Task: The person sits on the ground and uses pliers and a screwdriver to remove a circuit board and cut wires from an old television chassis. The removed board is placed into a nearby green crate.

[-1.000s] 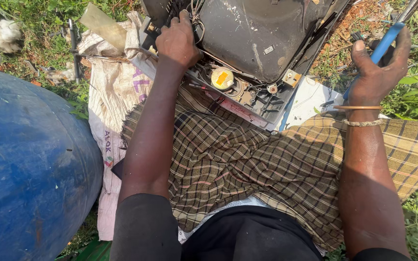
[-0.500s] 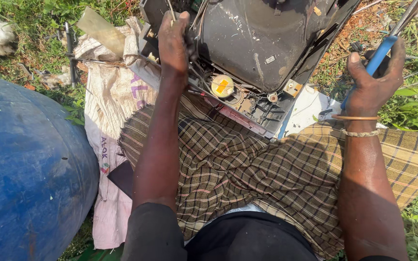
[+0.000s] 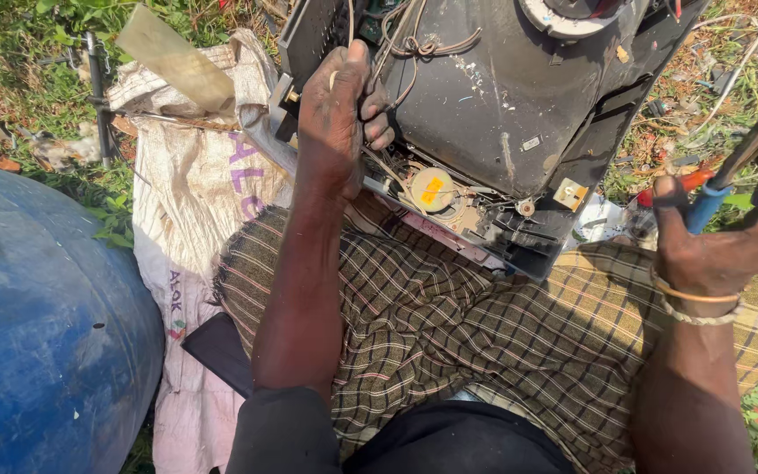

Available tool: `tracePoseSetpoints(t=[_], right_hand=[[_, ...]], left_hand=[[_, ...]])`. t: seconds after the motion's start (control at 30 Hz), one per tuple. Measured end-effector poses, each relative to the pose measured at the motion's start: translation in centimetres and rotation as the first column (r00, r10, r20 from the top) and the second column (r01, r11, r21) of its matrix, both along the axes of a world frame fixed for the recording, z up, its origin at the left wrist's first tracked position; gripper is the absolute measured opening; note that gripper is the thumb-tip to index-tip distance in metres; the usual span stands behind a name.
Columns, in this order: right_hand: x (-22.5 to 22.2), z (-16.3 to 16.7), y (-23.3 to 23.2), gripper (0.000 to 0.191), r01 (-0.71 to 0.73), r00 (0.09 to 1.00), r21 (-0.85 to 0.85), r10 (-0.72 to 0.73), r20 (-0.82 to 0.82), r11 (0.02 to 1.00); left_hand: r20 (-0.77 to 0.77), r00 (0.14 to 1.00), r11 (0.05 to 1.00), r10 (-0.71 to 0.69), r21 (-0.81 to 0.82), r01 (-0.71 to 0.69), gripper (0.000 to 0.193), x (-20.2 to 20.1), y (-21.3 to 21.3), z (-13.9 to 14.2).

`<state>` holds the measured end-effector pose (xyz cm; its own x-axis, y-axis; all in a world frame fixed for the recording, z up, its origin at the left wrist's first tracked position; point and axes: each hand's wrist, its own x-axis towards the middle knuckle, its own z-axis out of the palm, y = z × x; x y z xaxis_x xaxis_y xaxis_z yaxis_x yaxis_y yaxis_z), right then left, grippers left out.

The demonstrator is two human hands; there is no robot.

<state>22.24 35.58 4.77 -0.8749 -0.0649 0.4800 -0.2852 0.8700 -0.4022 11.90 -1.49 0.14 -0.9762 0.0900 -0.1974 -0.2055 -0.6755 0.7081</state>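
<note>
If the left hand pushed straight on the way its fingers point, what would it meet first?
The left hand already grips the edge of the dark metal chassis; going on, it would likely meet the bundle of wires just ahead, though depth is hard to judge.

A white woven sack (image 3: 188, 219) lies flat on the grass between the blue drum (image 3: 37, 333) and the person's checked cloth, printed with purple lettering and a small coloured mark low down. On the dark opened television set (image 3: 502, 114), a round disc carries an orange sticker (image 3: 432, 189); a small white label (image 3: 532, 143) sits on its grey shell.
</note>
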Motion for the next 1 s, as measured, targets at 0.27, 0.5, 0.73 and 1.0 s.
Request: tracePoseSetpoints(t=[0.27, 0.5, 0.73, 1.0], right_hand=[[-4.6, 9.7, -6.0, 0.117, -0.435, 0.897, 0.870, 0.189, 0.399, 0.233], [-9.4, 9.1, -13.4, 0.120, -0.549, 0.828, 0.833, 0.182, 0.530, 0.071], [-9.9, 5.7, -13.1, 0.114, -0.607, 0.789, 0.781, 0.225, 0.571, 0.146], [-9.8, 7.4, -12.1, 0.098, -0.603, 0.774, 0.796, 0.272, 0.572, 0.043]], left_hand=[[0.201, 0.978, 0.857, -0.057, 0.512, -0.056, 0.033, -1.4, -3.2, -1.9], [0.127, 0.987, 0.860, -0.095, 0.509, 0.017, 0.033, -1.0, -3.4, -2.1], [0.162, 0.976, 0.852, -0.144, 0.523, 0.038, 0.034, -1.0, -2.9, -1.3], [0.034, 0.999, 0.995, -0.042, 0.096, 0.039, 0.029, -1.1, -3.7, 0.7]])
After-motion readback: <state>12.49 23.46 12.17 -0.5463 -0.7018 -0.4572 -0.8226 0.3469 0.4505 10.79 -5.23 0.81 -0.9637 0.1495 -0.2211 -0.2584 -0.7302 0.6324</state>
